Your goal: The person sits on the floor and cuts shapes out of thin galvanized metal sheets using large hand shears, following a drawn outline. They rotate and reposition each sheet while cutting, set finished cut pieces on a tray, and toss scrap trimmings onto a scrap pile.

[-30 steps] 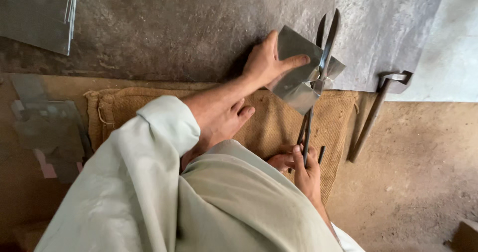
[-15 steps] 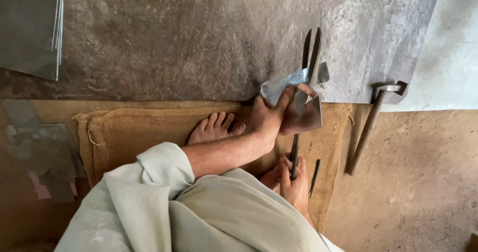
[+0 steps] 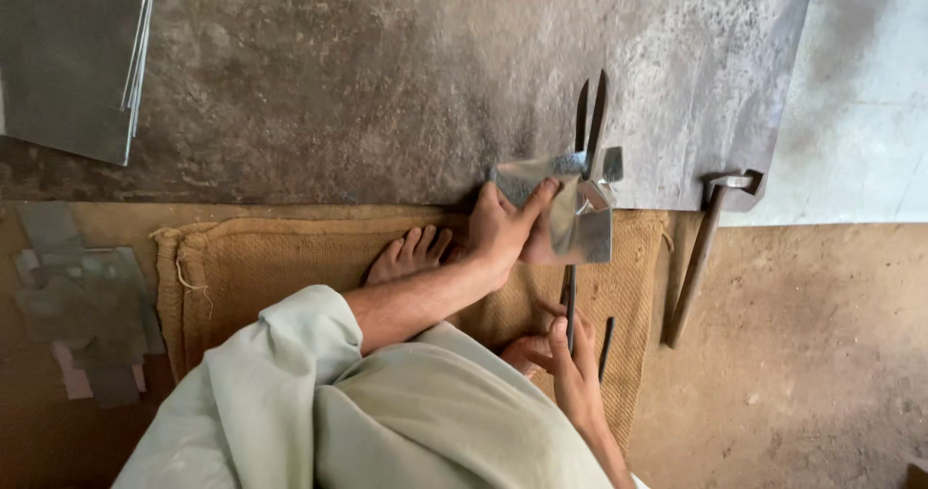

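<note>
Left hand [image 3: 503, 230] grips the sheet-metal piece [image 3: 570, 220] at the mat's 1 o'clock corner; right hand [image 3: 570, 368] closes on the shears [image 3: 580, 209] handles — keep fingers clear of the blades.

The person sits on a burlap mat [image 3: 242, 267] spread on the floor, with a bare foot [image 3: 411, 254] resting on it. Beyond the mat's far edge lies a large metal sheet [image 3: 406, 83]. The left hand [image 3: 503, 233] sits at that edge, to the right of the foot, gripping a small metal piece [image 3: 570, 218]. Shears [image 3: 580, 209] run through this piece, blades pointing away over the large sheet, handles reaching back to the right hand [image 3: 570, 363] on the mat. A hammer [image 3: 701, 247] lies right of the mat. A stack of sheets [image 3: 72, 54] sits far left, with metal scraps [image 3: 82, 305] left of the mat.
</note>
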Demonstrator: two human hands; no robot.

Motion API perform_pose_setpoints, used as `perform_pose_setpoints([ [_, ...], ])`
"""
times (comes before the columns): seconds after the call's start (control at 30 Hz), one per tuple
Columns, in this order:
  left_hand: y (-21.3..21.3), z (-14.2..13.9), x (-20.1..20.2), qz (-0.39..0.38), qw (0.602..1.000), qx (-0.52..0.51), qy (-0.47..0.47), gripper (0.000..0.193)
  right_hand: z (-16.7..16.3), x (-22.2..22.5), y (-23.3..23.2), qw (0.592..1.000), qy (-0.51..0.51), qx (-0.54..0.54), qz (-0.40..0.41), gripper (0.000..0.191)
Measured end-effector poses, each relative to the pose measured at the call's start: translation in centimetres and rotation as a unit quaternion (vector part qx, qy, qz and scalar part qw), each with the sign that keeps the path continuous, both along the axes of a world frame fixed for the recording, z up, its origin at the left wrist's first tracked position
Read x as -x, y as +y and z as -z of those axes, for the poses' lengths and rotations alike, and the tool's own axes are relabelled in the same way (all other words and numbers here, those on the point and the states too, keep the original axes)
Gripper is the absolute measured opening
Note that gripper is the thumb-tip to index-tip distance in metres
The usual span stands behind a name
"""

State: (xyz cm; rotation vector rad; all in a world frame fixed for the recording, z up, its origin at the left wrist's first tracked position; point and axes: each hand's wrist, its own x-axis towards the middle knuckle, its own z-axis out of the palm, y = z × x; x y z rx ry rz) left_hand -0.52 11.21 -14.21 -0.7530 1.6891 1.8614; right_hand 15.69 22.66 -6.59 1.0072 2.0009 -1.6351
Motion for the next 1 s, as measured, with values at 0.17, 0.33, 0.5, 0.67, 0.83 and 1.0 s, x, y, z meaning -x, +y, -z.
perform_pose_setpoints([
  [0.17,-1.0,0.6,0.3,0.034,0.995,0.045,0.085,0.071,0.8,-0.5,-0.1,0.954,0.060,-0.246,-0.160,0.032],
  [0.33,-3.7,1.8,4.3,0.136,0.959,0.155,0.194,0.073,1.2,-0.5,-0.2,0.945,0.047,-0.293,-0.137,0.027],
  [0.5,-4.1,2.1,5.3,0.105,0.938,0.158,0.291,0.075,-0.3,0.1,-0.8,0.960,0.099,-0.236,-0.112,0.031],
  [0.67,-3.3,3.0,2.7,0.091,0.983,0.022,0.157,0.075,-0.9,-0.2,-0.8,0.993,-0.054,-0.105,-0.019,0.026],
  [0.83,-3.4,4.4,4.2,0.096,0.880,0.233,0.402,0.095,0.9,-0.7,-0.1,0.936,0.103,-0.288,-0.175,0.023],
  [1.0,-5.1,5.1,10.0,0.342,0.849,0.208,0.345,0.112,1.5,-1.1,-0.3,0.939,-0.024,-0.322,-0.117,0.025],
])
